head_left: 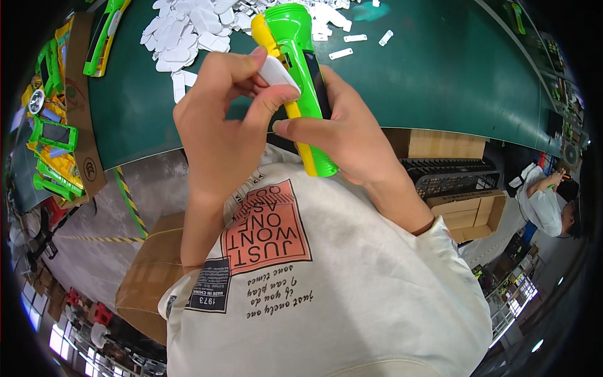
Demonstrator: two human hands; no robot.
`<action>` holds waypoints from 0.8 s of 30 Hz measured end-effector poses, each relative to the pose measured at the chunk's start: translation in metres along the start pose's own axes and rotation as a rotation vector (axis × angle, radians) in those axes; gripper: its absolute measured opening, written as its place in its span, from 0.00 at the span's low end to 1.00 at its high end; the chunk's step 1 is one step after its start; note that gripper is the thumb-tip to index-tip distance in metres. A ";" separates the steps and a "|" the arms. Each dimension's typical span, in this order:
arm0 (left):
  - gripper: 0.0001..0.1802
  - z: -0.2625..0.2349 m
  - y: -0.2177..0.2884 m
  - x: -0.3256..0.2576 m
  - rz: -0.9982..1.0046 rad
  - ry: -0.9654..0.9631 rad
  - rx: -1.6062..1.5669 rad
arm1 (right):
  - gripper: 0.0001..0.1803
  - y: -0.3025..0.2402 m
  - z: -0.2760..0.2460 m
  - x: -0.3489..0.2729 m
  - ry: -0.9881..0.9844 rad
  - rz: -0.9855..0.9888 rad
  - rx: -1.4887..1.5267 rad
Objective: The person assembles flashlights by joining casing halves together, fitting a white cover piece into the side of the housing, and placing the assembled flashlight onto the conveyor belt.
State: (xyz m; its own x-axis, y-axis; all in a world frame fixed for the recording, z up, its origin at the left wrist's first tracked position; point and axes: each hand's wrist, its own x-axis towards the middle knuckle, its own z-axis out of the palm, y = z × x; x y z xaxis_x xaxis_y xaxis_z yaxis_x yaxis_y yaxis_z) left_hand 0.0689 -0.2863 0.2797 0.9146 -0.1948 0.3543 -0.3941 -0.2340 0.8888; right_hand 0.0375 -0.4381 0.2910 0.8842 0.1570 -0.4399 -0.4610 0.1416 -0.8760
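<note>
A green and yellow plastic torch [300,69] is held upright over the edge of a green table [440,69]. My right hand [345,135] grips its lower body from the right, fingers wrapped round the dark side panel. My left hand [220,119] pinches a small white plastic piece [277,71] between thumb and forefinger and presses it against the torch's yellow side. Behind the torch lies a heap of the same white pieces [188,31].
Another green torch [103,34] lies at the table's left end. A cardboard box [56,125] on the left holds several green torches. Cardboard boxes [468,213] stand under the table at right and by my left leg [147,276]. A person [546,201] sits at far right.
</note>
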 end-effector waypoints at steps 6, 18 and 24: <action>0.15 -0.003 -0.001 0.011 -0.128 -0.084 -0.185 | 0.28 -0.004 0.000 -0.002 -0.007 0.056 0.116; 0.21 0.001 -0.004 0.001 0.098 0.086 -0.205 | 0.34 -0.014 0.002 -0.008 -0.032 -0.007 0.014; 0.24 0.005 0.007 -0.007 0.143 0.170 -0.299 | 0.35 -0.019 0.001 -0.016 -0.064 -0.102 -0.045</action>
State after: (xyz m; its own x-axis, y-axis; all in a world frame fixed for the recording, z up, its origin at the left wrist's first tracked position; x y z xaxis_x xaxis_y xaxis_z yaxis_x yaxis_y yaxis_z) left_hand 0.0591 -0.2917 0.2819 0.8642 -0.0381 0.5017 -0.4979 0.0780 0.8637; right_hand 0.0320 -0.4418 0.3145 0.9190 0.2062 -0.3361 -0.3640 0.1159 -0.9241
